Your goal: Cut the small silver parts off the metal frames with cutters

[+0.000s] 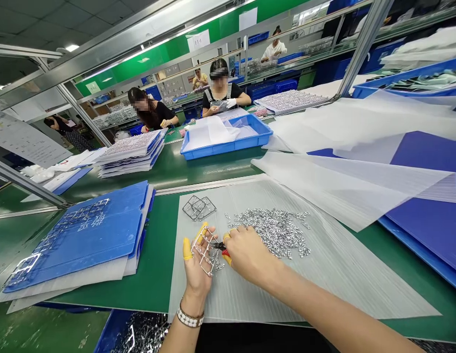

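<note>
The green counter [154, 264] carries a translucent corrugated plastic sheet [345, 279] under a heap of small metal parts [268, 233], a stack of blue corrugated folders [91, 235] beside it, and, farther along, a blue plastic tray [228, 147].

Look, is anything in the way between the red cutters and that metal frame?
No, nothing visible is. The red-handled cutters in the right hand reach straight to the metal frame held in the left hand, with nothing else between them.
</note>
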{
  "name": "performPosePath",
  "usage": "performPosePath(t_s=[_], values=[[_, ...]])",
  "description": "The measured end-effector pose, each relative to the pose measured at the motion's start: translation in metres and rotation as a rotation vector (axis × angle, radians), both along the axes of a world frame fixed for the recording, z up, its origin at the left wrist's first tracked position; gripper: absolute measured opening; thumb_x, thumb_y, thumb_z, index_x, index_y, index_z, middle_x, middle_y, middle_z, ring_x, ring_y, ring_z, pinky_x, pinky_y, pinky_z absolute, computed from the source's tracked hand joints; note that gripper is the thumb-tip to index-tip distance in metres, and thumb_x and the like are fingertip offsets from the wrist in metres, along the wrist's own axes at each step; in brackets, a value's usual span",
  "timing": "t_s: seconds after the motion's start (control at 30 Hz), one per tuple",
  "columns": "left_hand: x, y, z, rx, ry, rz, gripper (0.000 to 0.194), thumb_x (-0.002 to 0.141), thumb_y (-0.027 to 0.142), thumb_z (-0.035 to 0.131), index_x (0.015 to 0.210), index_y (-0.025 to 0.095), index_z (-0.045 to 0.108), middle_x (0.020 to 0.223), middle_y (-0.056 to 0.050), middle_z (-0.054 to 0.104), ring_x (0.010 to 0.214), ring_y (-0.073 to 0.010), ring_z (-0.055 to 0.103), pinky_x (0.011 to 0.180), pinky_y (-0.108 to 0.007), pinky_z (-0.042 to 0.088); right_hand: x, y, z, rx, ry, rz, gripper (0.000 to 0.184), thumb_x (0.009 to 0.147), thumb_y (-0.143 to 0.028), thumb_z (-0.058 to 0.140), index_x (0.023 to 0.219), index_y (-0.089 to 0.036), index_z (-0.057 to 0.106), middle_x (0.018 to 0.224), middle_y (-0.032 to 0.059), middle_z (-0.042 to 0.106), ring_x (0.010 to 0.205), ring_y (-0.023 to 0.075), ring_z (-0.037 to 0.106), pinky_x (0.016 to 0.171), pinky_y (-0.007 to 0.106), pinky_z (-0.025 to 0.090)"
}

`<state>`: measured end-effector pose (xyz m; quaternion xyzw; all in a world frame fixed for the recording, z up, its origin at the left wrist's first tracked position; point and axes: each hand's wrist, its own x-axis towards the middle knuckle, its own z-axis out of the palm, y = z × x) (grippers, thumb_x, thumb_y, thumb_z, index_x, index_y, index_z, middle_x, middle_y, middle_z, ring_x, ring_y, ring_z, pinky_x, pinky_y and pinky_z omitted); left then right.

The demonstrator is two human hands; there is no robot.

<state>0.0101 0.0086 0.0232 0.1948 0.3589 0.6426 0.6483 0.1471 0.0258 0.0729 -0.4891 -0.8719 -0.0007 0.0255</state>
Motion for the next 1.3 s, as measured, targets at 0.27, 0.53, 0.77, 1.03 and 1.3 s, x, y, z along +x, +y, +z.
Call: performPosePath(t_s=[0.27, 0.53, 0.77, 1.03, 1.3], values=[[-0.001, -0.001, 0.005, 0.016, 0.027, 0.009, 0.058, 0.085, 0.060, 0.039, 0.109, 0.016, 0.068, 0.111, -0.012, 0.068, 0.095, -0.0226, 0.063, 0.083, -0.033, 0.049, 0.004, 0.000, -0.003, 0.010, -0.013, 0.031, 0.014, 0.083, -0.026, 0.057, 0.081, -0.015, 0.066, 0.077, 0.0107, 0.067, 0.071, 0.0253, 0.062, 0.061, 0.034, 0.041], [-0.001, 0.003, 0.008, 0.034, 0.054, 0.072, 0.057, 0.087, 0.059, 0.038, 0.111, 0.015, 0.066, 0.115, -0.012, 0.066, 0.095, -0.0205, 0.062, 0.079, -0.028, 0.048, -0.003, -0.014, 0.006, 0.004, 0.022, 0.061, 0.019, 0.082, -0.032, 0.058, 0.087, -0.014, 0.066, 0.083, 0.0111, 0.066, 0.080, 0.0271, 0.060, 0.070, 0.038, 0.041], [0.002, 0.002, 0.004, -0.007, 0.092, 0.086, 0.062, 0.083, 0.065, 0.040, 0.110, 0.017, 0.067, 0.112, -0.011, 0.067, 0.096, -0.0220, 0.062, 0.081, -0.030, 0.047, -0.010, -0.015, 0.005, -0.003, 0.018, 0.059, 0.023, 0.082, -0.032, 0.058, 0.092, -0.013, 0.067, 0.085, 0.0116, 0.066, 0.082, 0.0271, 0.060, 0.072, 0.038, 0.042], [0.004, 0.001, 0.001, 0.008, 0.101, 0.082, 0.061, 0.080, 0.067, 0.044, 0.109, 0.018, 0.068, 0.115, -0.010, 0.066, 0.100, -0.0230, 0.060, 0.081, -0.031, 0.047, -0.012, -0.016, 0.005, -0.002, -0.016, 0.084, 0.018, 0.082, -0.030, 0.060, 0.087, -0.014, 0.067, 0.080, 0.0109, 0.066, 0.075, 0.0266, 0.061, 0.066, 0.036, 0.043], [0.002, -0.001, 0.006, 0.083, 0.179, 0.090, 0.065, 0.081, 0.068, 0.040, 0.120, 0.019, 0.061, 0.119, -0.011, 0.063, 0.103, -0.0259, 0.058, 0.088, -0.037, 0.045, 0.002, -0.011, 0.007, -0.088, 0.120, 0.065, 0.016, 0.080, -0.031, 0.059, 0.082, -0.015, 0.064, 0.080, 0.0100, 0.066, 0.077, 0.0245, 0.061, 0.065, 0.032, 0.041]])
